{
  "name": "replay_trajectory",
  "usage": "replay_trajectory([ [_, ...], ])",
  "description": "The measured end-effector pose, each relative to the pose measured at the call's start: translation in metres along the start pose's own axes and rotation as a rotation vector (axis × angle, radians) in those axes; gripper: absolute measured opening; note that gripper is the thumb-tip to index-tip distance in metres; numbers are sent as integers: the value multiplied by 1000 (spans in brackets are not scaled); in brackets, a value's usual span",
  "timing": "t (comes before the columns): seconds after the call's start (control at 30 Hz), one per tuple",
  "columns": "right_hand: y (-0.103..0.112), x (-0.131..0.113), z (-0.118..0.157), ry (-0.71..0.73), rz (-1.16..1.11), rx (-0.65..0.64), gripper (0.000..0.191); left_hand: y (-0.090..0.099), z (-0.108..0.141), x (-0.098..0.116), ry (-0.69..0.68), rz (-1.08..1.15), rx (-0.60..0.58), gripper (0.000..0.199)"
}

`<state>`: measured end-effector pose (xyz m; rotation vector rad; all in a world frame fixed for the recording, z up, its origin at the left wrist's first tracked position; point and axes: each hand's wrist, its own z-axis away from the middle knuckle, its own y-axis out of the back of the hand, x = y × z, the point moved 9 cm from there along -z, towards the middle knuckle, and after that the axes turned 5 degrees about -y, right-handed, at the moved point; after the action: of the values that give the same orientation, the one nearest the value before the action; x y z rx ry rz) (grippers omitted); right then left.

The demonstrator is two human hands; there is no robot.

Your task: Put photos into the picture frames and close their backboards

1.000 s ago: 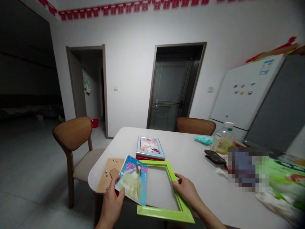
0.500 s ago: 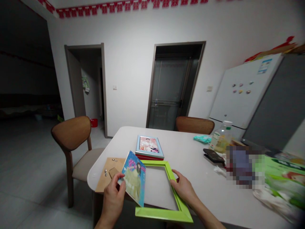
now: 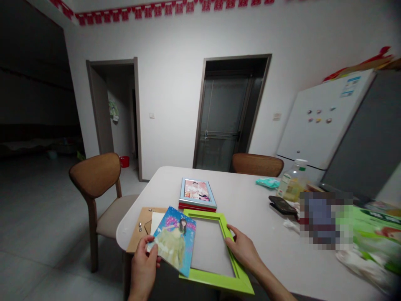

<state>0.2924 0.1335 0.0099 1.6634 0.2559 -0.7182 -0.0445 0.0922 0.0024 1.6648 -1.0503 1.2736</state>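
The scene is recorded from a head-worn camera, faced forward and down across the table point(image 3: 250, 213). The left hand point(image 3: 144, 263) and right hand point(image 3: 243, 247) are viewed close, low in frame; the far wall point(image 3: 172, 96) is included behind, the refrigerator point(image 3: 316, 140) obliquely at right.

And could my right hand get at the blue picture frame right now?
Probably yes: nothing covers the blue picture frame, which lies just beyond the green frame. But your right hand holds the green frame, so it would likely need to let go first.
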Motion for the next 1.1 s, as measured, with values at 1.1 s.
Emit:
replay_trajectory([
  [1.1, 15, -53, 33, 288, -167, 69, 34, 9, -19, 72, -403, -124, 38, 28],
])
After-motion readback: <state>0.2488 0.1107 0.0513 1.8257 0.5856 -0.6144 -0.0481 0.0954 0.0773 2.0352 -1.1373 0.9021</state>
